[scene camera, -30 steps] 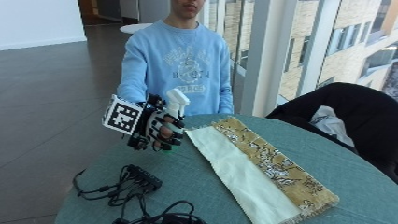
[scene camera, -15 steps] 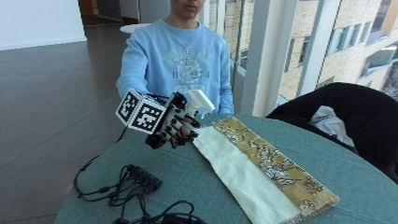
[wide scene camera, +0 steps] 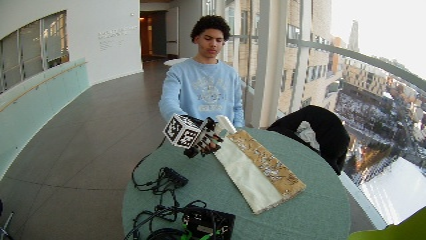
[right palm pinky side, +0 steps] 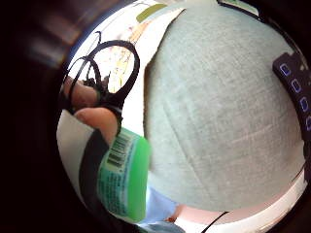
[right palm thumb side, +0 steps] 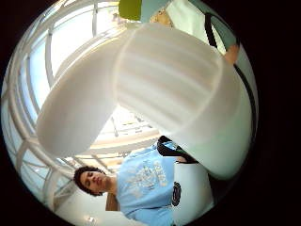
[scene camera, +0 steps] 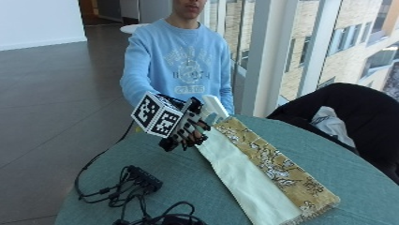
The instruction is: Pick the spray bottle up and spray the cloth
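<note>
In the outside view my gloved right hand grips the spray bottle, held above the teal round table. Its white spray head points toward the far end of the cloth. That cloth is a long folded strip, cream on one side and gold-patterned on the other, running down the middle of the table. The little finger side palm view shows the bottle's green body with a label beside my fingers, over the table. The white spray head fills the thumb side palm view. The wide outside view shows the hand at the cloth's far end.
Black cables and a small black box lie on the table at its front left. A dark device sits near the front edge. A black jacket hangs over a chair at the right, by the windows.
My hand has carried the spray bottle to the right, from beside the table's left part to the far end of the cloth. The cloth has not moved.
</note>
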Demonstrator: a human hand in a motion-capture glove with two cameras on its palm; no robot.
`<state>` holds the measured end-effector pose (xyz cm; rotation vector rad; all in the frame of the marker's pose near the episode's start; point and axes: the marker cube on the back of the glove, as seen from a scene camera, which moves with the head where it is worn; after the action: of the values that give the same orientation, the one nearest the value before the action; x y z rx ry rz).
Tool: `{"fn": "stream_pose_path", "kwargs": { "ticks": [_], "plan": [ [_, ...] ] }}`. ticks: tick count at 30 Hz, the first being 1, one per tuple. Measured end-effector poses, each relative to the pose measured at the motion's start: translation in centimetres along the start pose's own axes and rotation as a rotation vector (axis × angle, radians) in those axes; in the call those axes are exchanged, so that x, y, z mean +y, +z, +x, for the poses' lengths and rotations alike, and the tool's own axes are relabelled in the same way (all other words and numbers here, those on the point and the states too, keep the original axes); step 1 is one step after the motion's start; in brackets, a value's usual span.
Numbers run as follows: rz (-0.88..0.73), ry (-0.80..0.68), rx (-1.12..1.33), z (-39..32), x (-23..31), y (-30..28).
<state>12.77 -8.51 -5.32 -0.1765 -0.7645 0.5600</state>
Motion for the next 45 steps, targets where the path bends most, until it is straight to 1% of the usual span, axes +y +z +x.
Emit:
{"fn": "stream_pose_path", "kwargs": {
  "ticks": [8, 15, 25, 45],
  "plan": [
    [-0.063, 0.041, -0.010, 0.1, -0.1, 1.1],
    [-0.084, 0.094, 0.017, 0.4, 0.2, 1.2],
    [-0.133, 0.109, 0.040, 0.4, 0.6, 1.2],
    [-0.152, 0.133, 0.072, 0.3, 0.4, 1.3]
  ]
}}
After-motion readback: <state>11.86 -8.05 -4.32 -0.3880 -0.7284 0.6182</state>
